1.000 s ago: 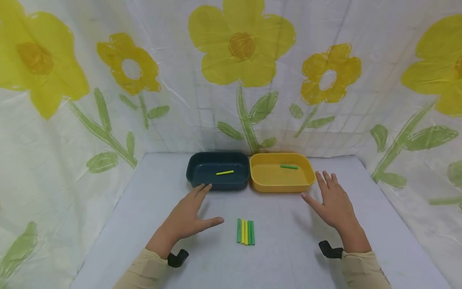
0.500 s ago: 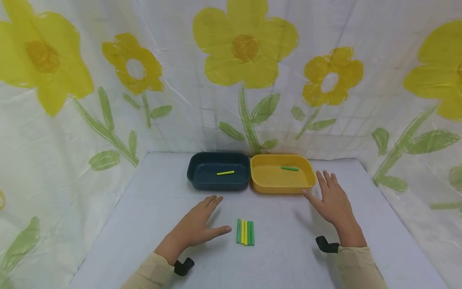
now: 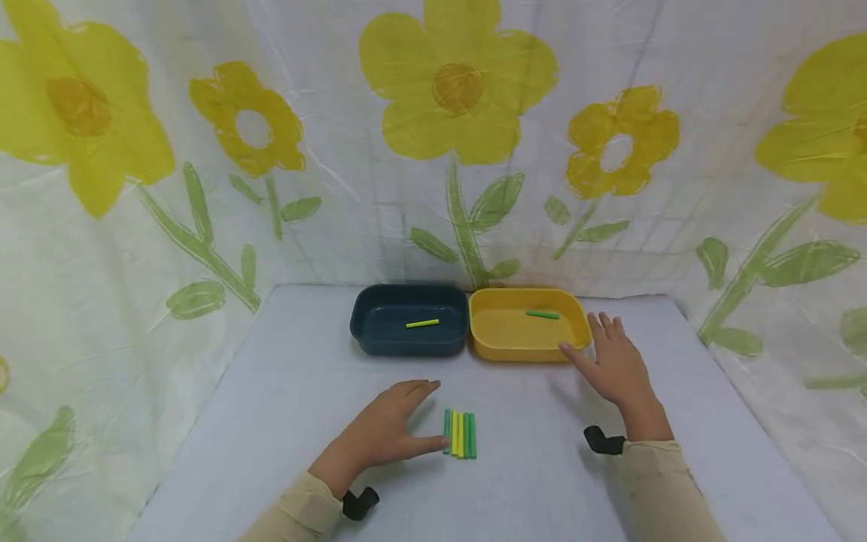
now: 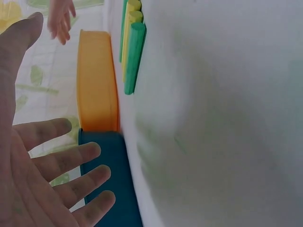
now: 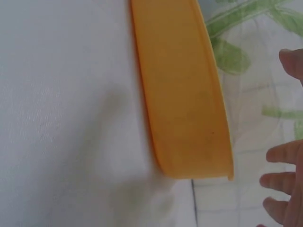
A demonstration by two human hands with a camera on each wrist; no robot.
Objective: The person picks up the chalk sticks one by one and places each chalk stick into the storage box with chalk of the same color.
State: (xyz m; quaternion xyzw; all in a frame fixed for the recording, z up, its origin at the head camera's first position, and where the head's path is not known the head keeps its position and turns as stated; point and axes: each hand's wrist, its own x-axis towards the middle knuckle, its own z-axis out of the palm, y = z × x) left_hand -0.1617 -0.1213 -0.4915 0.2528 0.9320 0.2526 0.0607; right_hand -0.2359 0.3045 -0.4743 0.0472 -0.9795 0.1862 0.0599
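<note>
In the head view, my left hand [image 3: 386,427] hovers over the table with its fingers straight and thumb spread. It holds nothing, and its thumb tip overlaps the edge of a row of short sticks. That row lies side by side: a green stick [image 3: 446,421] on the left, yellow sticks [image 3: 460,435] in the middle and green sticks [image 3: 472,435] on the right. The left wrist view shows the hand apart from the near green stick [image 4: 135,59]. My right hand [image 3: 615,367], fingers extended and holding nothing, hovers by the yellow bin [image 3: 528,354]'s right front corner.
A dark blue bin [image 3: 409,348] stands left of the yellow one at the table's back. One yellow stick [image 3: 423,324] lies in the blue bin, one green stick [image 3: 543,315] in the yellow. Behind hangs a flowered curtain [image 3: 325,226].
My left hand has moved right and toward me, from near the blue bin to beside the row of sticks. The right hand has shifted slightly left and forward. The sticks have stayed put.
</note>
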